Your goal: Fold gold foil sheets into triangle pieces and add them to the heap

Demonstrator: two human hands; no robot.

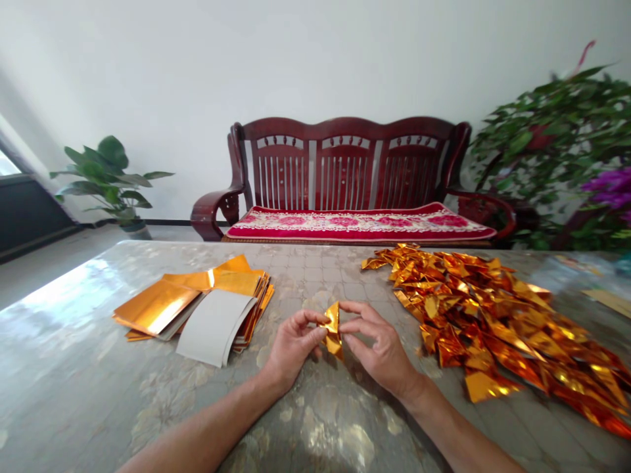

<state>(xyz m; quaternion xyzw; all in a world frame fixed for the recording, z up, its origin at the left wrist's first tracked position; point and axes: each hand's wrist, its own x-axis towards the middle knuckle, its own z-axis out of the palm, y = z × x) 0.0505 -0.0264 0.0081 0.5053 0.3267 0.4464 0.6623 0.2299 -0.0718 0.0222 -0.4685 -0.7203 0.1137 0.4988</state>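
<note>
A small folded gold foil paper (334, 330) is held upright over the middle of the table. My left hand (298, 343) pinches its left side between thumb and fingers. On the other side, my right hand (377, 341) has its fingertips against the paper's right edge, with thumb and fingers curved around it. To the left lies a fanned stack of flat gold foil sheets (158, 303), with a few pale backs (213, 326) facing up. A large heap of folded gold foil pieces (473, 309) spreads over the right side.
The table (162, 414) has a glossy, flower-patterned cover. Clear plastic (572, 270) lies at its right edge. Behind stands a dark red wooden bench (345, 174) with a red patterned cushion (359, 223). Potted plants (111, 174) flank the bench.
</note>
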